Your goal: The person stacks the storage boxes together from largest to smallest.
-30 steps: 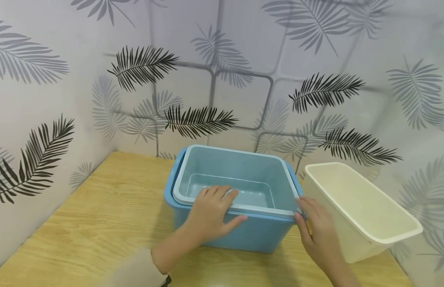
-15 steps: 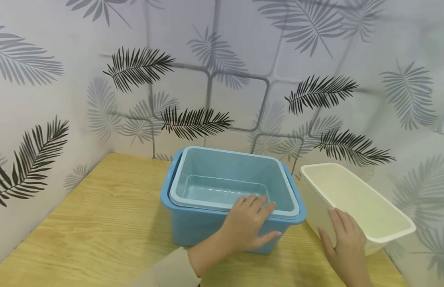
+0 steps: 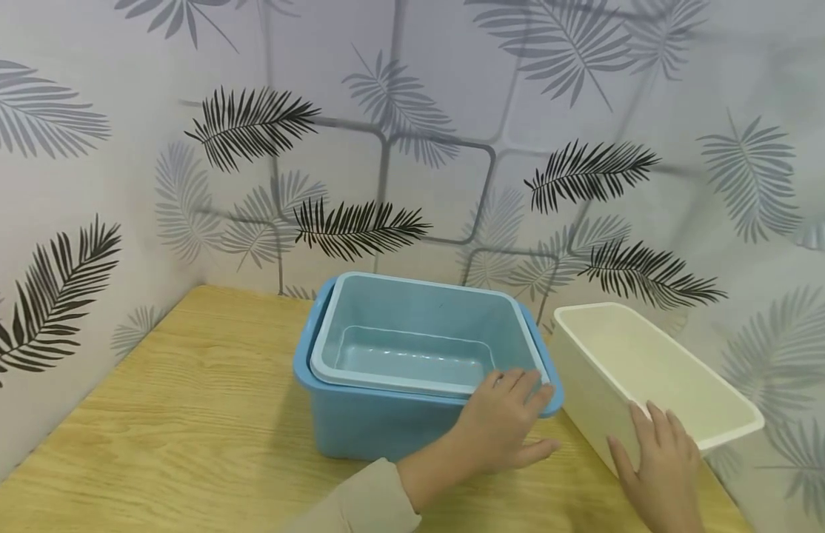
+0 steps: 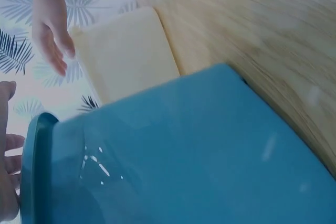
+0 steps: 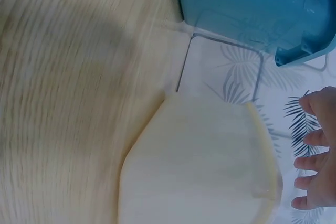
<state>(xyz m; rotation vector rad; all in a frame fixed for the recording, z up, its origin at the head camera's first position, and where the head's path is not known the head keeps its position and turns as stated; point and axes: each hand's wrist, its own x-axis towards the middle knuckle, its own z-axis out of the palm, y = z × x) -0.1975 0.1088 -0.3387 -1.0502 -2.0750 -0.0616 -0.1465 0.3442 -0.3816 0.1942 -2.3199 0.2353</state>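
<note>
— Pale tub (image 3: pixel 419 305) nested in the blue tub (image 3: pixel 366 426), that's done, towards the table's (image 3: pixel 186 414) back edge!
— Left hand (image 3: pixel 499 420) spread by the rims; cream tub (image 3: pixel 586 386) stands outside, right edge, right hand (image 3: pixel 667 474) loose beside it.

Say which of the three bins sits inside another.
The light blue bin, nested in the darker blue bin; the cream bin stands separately, right of both in the head view.

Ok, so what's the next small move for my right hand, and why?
Probably curl your right hand round the rim of the cream bin: its fingers are near that rim but grip nothing, and this bin stands outside the darker blue bin, where the light blue bin already sits.
</note>
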